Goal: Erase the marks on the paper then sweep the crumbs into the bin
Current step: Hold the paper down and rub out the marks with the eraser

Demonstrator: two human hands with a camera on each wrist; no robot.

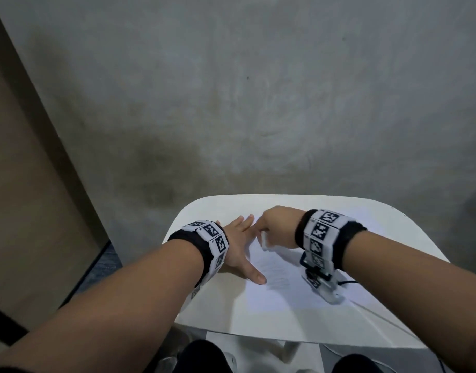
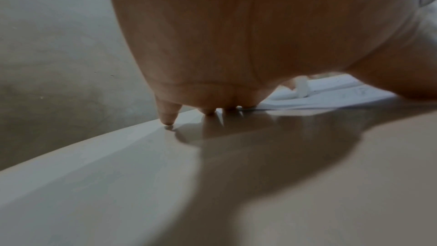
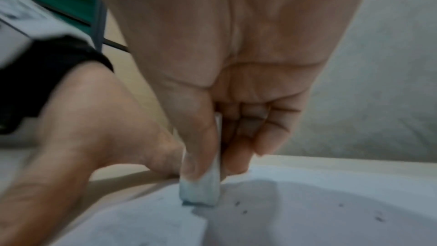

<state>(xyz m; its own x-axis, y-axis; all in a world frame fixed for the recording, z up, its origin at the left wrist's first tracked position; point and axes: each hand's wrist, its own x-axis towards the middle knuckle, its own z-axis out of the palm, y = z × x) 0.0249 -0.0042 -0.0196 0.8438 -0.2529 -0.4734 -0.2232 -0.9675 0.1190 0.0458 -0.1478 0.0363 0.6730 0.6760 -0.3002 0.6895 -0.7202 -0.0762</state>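
A white sheet of paper (image 1: pixel 279 286) with faint pencil marks (image 1: pixel 274 267) lies on a small white table (image 1: pixel 258 203). My left hand (image 1: pixel 242 246) lies flat with spread fingers, pressing down the sheet's left edge. My right hand (image 1: pixel 269 232) pinches a white eraser (image 1: pixel 265 242) between thumb and fingers. In the right wrist view the eraser (image 3: pixel 201 188) stands on end with its darkened tip on the paper (image 3: pixel 307 212). Dark eraser crumbs (image 3: pixel 241 208) dot the sheet beside it. The left wrist view shows my left palm (image 2: pixel 236 44) over the tabletop (image 2: pixel 94 175), the eraser (image 2: pixel 301 87) beyond. No bin is in view.
The table stands close to a grey concrete wall (image 1: pixel 258 90). A brown panel (image 1: pixel 29 184) rises at the left. A thin cable (image 1: pixel 379 310) runs over the table's right side. My knees (image 1: pixel 204 356) sit under the near edge.
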